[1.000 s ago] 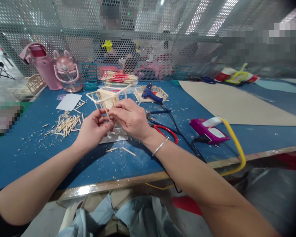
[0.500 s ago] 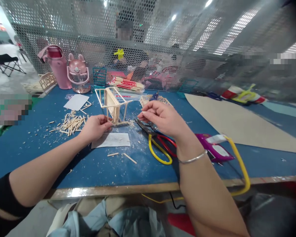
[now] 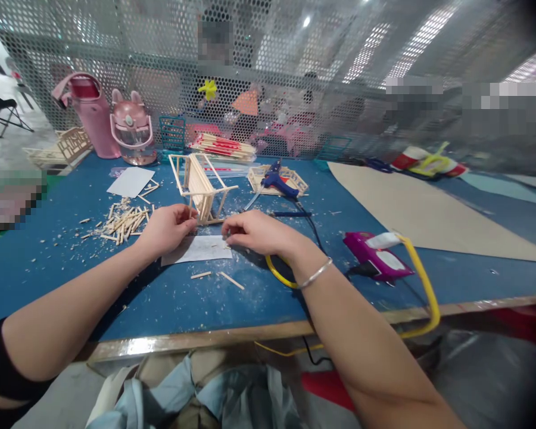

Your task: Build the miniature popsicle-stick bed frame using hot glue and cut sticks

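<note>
A small frame model of thin wooden sticks (image 3: 202, 189) stands on the blue table. My left hand (image 3: 172, 227) is closed on its lower left corner, thumb and fingers pinched together. Just right of the frame's base, my right hand (image 3: 261, 232) hovers over the right edge of a white paper sheet (image 3: 195, 250). Its fingers are curled into a pinch, and whatever lies between the tips is too small to make out. Under that hand, the yellow-handled pliers (image 3: 279, 273) are mostly hidden. Two loose wooden sticks (image 3: 232, 280) lie nearer the table's front edge.
A pile of cut sticks (image 3: 127, 223) lies left of my left hand. Behind my right hand rests a blue glue gun (image 3: 279, 182) with its cable. A purple tool (image 3: 377, 256) with a yellow cord lies to the right. Pink bottles (image 3: 131, 131) stand at the back left.
My right hand has moved left and down, from above the pliers to beside the frame's base, uncovering the blue glue gun. My left hand stays at the frame's corner.
</note>
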Motion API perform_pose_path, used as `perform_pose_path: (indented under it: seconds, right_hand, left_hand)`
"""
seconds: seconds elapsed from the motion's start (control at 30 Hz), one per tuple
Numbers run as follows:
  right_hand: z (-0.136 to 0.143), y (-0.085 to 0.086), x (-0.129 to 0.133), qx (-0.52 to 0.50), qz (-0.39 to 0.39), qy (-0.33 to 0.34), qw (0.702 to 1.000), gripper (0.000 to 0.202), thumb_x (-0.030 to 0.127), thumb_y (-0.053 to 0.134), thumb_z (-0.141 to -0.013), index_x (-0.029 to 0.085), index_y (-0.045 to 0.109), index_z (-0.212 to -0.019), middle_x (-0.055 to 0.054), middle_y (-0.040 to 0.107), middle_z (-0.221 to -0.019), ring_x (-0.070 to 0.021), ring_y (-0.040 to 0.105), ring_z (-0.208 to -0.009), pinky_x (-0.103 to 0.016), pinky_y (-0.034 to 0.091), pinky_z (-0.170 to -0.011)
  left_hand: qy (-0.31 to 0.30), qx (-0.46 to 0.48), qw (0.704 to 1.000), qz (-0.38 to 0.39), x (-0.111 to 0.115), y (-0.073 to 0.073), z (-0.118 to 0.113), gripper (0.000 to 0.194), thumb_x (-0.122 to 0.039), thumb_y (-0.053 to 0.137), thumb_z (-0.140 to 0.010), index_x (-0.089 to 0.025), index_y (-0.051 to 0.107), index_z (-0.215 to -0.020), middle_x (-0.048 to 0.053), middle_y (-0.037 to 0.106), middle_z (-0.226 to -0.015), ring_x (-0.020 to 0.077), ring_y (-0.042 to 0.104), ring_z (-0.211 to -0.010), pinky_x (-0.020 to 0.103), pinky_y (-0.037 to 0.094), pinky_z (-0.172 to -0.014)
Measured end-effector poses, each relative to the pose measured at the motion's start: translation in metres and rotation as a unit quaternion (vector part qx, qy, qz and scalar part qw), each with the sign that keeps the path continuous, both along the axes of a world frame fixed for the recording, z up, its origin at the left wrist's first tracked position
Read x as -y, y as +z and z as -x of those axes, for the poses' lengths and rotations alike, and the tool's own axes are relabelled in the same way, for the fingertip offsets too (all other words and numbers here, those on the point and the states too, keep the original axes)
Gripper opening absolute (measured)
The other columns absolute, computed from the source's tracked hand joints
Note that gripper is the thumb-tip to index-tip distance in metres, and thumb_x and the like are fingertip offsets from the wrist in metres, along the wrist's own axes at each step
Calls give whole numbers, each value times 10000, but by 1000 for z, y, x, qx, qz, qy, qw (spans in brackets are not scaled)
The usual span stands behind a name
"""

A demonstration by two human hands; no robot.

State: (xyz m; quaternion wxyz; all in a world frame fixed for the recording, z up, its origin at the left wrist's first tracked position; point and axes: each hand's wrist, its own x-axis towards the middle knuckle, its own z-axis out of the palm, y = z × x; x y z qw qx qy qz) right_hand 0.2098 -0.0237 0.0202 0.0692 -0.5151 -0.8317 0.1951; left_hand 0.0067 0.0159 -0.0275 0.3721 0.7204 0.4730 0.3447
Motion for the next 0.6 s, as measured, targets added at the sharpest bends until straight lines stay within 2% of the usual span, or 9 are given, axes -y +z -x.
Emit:
perform_pose_path:
  seconds: [0.1, 0.23, 0.43, 0.53, 0.6]
  right_hand:
    - [-2, 5, 3, 21, 24, 4, 999, 75, 145, 583, -737, 153, 655, -718, 20, 606, -615, -85, 487, -557, -210, 333, -545]
    - [5, 3, 4, 63, 36, 11, 997, 74, 169, 630, -716, 157, 629, -643, 19, 589, -581, -88, 486, -545, -213, 318, -534]
    - [8, -4, 2, 70, 23, -5, 997, 33, 154, 633, -718, 153, 620, -687, 6, 599, -613, -96, 488, -558, -220, 317, -538]
    - [7, -3, 2, 73, 34, 12, 997, 70, 143, 602, -740, 150, 616, -672, 4, 591, -612, -93, 478, -559, -218, 318, -547]
    - [6, 0, 2, 68, 33, 25, 997, 98, 138, 568, -762, 148, 614, -676, 0, 590, -622, -92, 473, -566, -215, 318, -555]
  left_hand:
    - [-1, -24, 1000, -18, 1, 1, 0, 206, -306, 609, -712, -185, 646, -875, 57, 703, -759, 185, 648, -658, 298, 489, -614]
    - [3, -47, 998, -45, 1, 3, 1, 225, -307, 580, -731, -174, 620, -907, 76, 702, -849, 184, 645, -702, 315, 495, -664]
    - [-3, -23, 999, -38, 4, 4, 1, 287, -278, 549, -750, -165, 570, -1013, 96, 694, -948, 174, 644, -677, 306, 502, -655]
    - [0, -16, 999, -27, 6, 5, 0, 317, -259, 543, -749, -161, 552, -1051, 94, 690, -952, 171, 646, -675, 296, 494, -644]
    - [5, -36, 999, -31, 6, 6, -2, 271, -266, 529, -765, -160, 571, -1011, 76, 697, -898, 170, 646, -662, 295, 484, -646]
